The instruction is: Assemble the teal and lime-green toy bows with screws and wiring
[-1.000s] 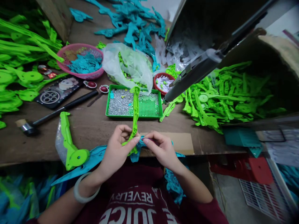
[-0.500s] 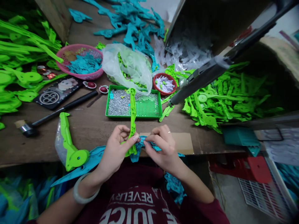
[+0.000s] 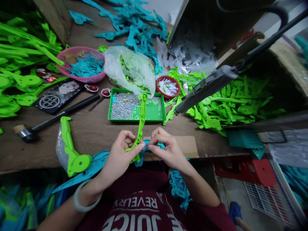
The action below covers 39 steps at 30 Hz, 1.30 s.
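My left hand (image 3: 121,155) is closed around the lower end of a long green plastic part (image 3: 141,117), which stands up and leans over the green tray (image 3: 137,118). My right hand (image 3: 166,149) pinches with thumb and fingers at a teal plastic part (image 3: 141,154) right beside the green one, at the table's front edge. What sits between the pinching fingertips is too small to name. A pale bangle circles my left wrist.
The green tray holds small silver screws. Behind it lie a clear bag (image 3: 131,69), a red bowl (image 3: 167,86), a pink basket (image 3: 81,64) of teal parts. A hammer (image 3: 57,115) lies left. Green parts (image 3: 231,102) pile up right under a grey hanging tool (image 3: 207,86).
The green part's top has tilted from leaning left to leaning right. My right hand's fingers have curled tighter over the teal part. The grey tool has swung slightly right.
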Tool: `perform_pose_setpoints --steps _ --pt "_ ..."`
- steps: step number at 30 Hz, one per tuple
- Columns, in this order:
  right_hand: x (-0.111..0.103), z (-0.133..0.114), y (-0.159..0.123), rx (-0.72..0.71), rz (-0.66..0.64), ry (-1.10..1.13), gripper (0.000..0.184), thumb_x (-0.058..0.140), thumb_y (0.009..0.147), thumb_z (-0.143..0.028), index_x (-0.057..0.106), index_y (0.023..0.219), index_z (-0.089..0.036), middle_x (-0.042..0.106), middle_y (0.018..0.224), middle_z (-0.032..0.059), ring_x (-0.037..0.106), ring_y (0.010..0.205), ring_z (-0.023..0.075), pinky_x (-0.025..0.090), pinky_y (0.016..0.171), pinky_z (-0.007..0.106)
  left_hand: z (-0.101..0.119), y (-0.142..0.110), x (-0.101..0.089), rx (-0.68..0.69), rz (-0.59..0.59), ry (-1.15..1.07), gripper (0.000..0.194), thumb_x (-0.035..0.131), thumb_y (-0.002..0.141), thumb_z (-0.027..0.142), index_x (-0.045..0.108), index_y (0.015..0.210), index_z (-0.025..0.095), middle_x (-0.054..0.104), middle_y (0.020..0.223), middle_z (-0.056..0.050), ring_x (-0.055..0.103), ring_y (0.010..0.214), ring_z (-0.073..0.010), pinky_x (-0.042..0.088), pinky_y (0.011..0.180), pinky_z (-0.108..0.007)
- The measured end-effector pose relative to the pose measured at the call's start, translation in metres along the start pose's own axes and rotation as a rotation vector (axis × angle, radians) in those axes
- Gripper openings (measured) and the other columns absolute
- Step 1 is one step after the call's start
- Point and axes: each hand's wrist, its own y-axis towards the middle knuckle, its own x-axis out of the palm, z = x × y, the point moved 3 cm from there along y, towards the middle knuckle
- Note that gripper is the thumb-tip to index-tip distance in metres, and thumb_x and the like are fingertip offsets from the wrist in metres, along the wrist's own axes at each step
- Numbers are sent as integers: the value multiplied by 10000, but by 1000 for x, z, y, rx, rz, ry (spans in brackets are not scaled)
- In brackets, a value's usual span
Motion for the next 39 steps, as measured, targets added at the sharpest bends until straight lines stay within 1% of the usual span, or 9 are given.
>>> perform_pose_setpoints --steps 10,14,20,23,26,28,30,33,39 --pt "1 -5 -5 -64 -65 -145 148 626 911 -153 618 765 -174 515 848 -2 503 875 145 392 816 306 14 -2 -8 70 -72 183 271 741 801 268 478 850 224 587 780 60 677 740 -90 543 645 -152" --pt "5 -4 -13 42 -269 -26 122 657 905 -179 656 783 -182 542 864 -8 558 840 123 426 766 272 13 -19 -14 122 -64 252 285 759 786 235 475 820 227 636 769 51 717 738 -115 567 642 -166" --pt "10 -1 -24 60 -307 -2 72 676 900 -188 686 829 -195 573 876 0 588 857 130 462 796 278 3 -49 -21 201 37 256 300 755 793 198 458 817 240 726 812 15 748 749 -157 621 692 -233" --pt "5 11 -11 13 -207 -85 75 626 939 -196 673 880 -191 607 879 11 592 859 139 465 795 288 -4 -48 -27 173 192 208 322 767 780 213 449 828 242 735 808 13 753 715 -163 623 661 -230" --pt "3 26 15 -94 -67 -344 81 578 960 -196 655 956 -171 617 883 39 576 859 169 458 779 314 -14 -38 -34 122 324 104 346 778 778 245 443 867 241 741 826 15 761 717 -159 618 664 -213" --pt "11 34 32 -157 -117 -505 121 591 956 -225 644 1040 -156 629 934 66 567 909 198 463 805 338 -21 -32 -38 105 350 29 351 777 787 265 441 886 239 744 849 18 763 737 -149 613 689 -202" --pt "24 40 45 -184 -250 -615 203 620 944 -251 629 1118 -146 640 1013 93 557 980 226 468 848 364 -27 -28 -40 92 355 -24 356 777 796 276 439 898 236 744 875 18 764 759 -142 609 717 -200" --pt "38 46 55 -171 -399 -709 176 595 955 -218 646 1102 -137 637 1013 104 553 983 234 467 849 370 -32 -26 -42 75 361 -75 368 784 801 284 437 913 234 740 903 16 761 785 -141 606 741 -210" --pt "35 52 63 -119 -392 -449 101 582 950 -150 681 964 -148 645 913 57 591 881 166 467 803 308 -32 -26 -45 15 357 -186 381 790 814 286 432 931 237 723 912 28 746 793 -125 586 736 -201"
